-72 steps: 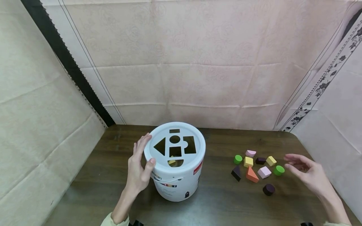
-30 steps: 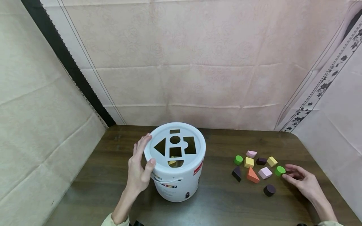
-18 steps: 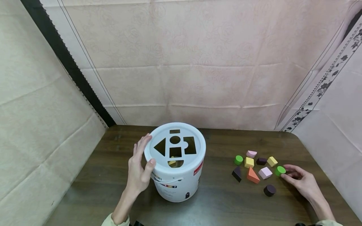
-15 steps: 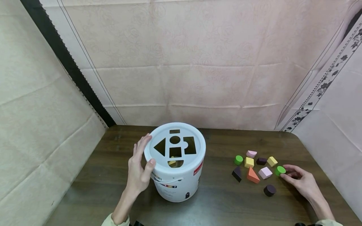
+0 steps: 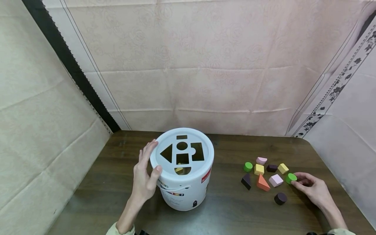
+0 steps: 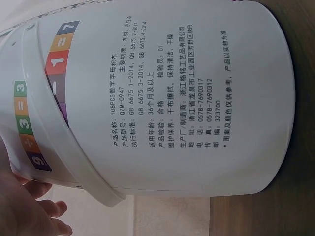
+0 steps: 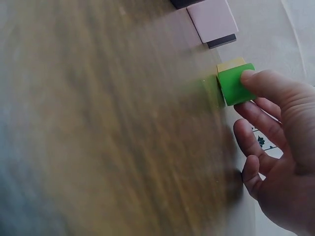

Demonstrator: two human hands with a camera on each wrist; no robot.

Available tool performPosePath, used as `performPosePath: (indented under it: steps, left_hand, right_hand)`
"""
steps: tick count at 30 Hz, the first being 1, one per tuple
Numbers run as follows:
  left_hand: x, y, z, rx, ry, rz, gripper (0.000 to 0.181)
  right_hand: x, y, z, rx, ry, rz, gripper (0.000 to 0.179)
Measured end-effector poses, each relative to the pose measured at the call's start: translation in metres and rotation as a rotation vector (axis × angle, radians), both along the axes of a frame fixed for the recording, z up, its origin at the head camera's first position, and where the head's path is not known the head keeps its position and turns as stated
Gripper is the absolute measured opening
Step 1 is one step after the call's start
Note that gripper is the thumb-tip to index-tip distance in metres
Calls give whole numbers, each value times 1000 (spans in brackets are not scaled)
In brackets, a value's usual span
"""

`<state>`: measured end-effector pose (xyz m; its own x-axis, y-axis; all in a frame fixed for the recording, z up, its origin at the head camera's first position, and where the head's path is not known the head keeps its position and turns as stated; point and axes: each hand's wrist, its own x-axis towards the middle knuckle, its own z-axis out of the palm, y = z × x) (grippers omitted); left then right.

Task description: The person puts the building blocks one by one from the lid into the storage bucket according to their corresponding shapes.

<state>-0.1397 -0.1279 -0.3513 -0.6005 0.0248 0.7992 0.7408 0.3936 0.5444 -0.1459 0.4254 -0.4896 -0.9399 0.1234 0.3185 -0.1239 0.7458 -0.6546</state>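
My left hand (image 5: 144, 171) rests with spread fingers against the left side of a white shape-sorter bucket (image 5: 182, 192), its fingertips and thumb at the rim of the lid (image 5: 160, 156). The lid has cut-out holes, and a bit of yellow shows inside through one. In the left wrist view, printed text and number tiles cover the bucket (image 6: 236, 98), with the handle across it. At the right, my right hand (image 5: 312, 189) pinches a green cylinder block (image 7: 235, 84), thumb on its near side and a finger behind. The cylinder is low at the tabletop, at the edge of the block group.
Beside it lie a lilac block (image 5: 276, 180), an orange triangle block (image 5: 262, 183), yellow cubes (image 5: 259, 169), another green cylinder (image 5: 248, 167), a pink half-round block (image 5: 261, 160) and several dark blocks (image 5: 280, 198). A pale cloth (image 5: 205, 98) hangs behind the wooden table (image 5: 223, 215).
My right hand has come left and down from beside the blocks and now has thumb and finger on the green cylinder. The left hand and bucket have stayed in place.
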Motion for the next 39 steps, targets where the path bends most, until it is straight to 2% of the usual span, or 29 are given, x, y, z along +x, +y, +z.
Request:
performPosePath:
  steps: [4, 16, 34, 39]
  left_hand:
    - [-1, 0, -1, 8, 1, -5, 59]
    - [-2, -1, -4, -2, 6, 0, 66]
    - [-2, -1, -4, 3, 15, 0, 66]
    - [-9, -5, -14, -9, 14, 15, 70]
  right_hand:
    - [1, 0, 2, -9, 9, 8, 30]
    - [1, -9, 22, -30, 39, 42, 29]
    - [-8, -43, 71, -62, 95, 123, 27]
    - [-12, -54, 83, -48, 92, 142, 27]
